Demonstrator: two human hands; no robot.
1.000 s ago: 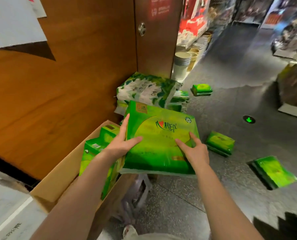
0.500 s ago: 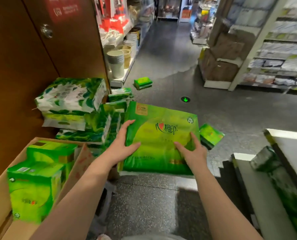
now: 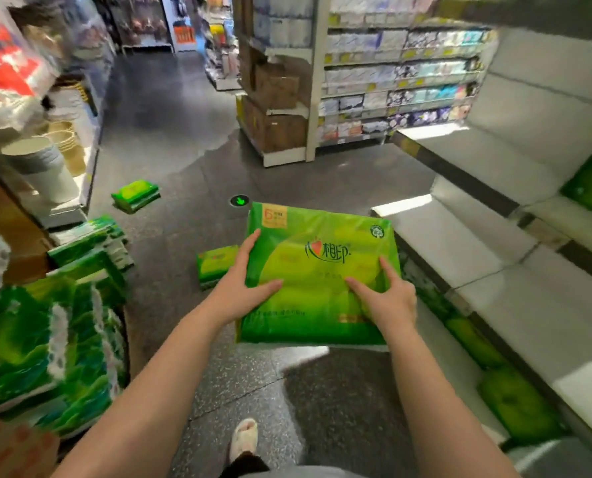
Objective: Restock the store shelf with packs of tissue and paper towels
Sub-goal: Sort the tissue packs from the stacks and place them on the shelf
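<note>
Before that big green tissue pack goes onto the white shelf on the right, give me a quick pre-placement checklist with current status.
1. Grip: left hand and right hand both hold the large green plastic-wrapped tissue pack by its sides: ok.
2. Pack level and intact: ok.
3. Bare space on the white metal shelf beside the pack: ok.
4. Pack over the shelf: not ok, it is above the floor.
5. Footing: small green tissue pack lies on the floor ahead: not ok.
6. Shelf depth enough: cannot tell.
</note>
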